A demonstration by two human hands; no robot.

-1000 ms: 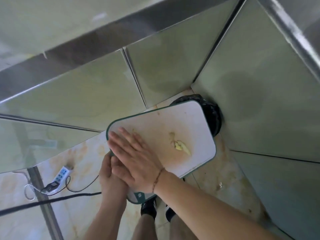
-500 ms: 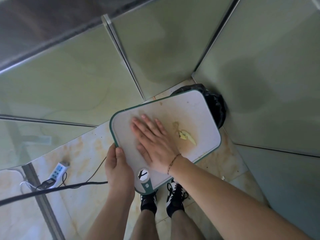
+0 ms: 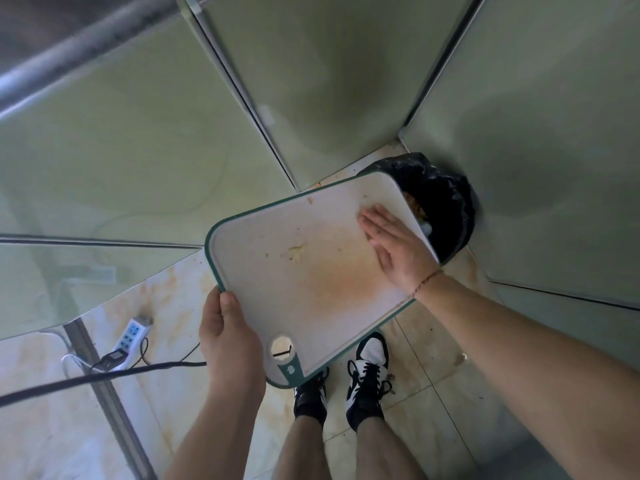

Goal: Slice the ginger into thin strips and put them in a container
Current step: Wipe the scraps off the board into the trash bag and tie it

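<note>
Seen from the head camera, a person stands in a tiled corner holding a white rectangular plastic cutting board with a dark green rim (image 3: 304, 271) across the centre of the frame, its far end resting over a round bin lined with a black plastic bag (image 3: 450, 202) at right of centre. The left hand (image 3: 227, 341) grasps the board's lower-left edge, thumb curled over the rim just beside the round hanging hole. The right hand (image 3: 394, 244) lies flat on the board's far right end, fingers straight and together, pressed to the surface at the edge above the bin. A small smear of pale yellow ginger scraps (image 3: 297, 252) clings to the middle of the board, amid an orange-brown stain. Brownish waste shows inside the bin; whether it includes ginger cannot be told. At lower left, a white power strip (image 3: 133, 336) and black cables lie on the marbled beige floor tiles (image 3: 166, 292). Black-and-white sneakers (image 3: 367, 372) show below the board.
</note>
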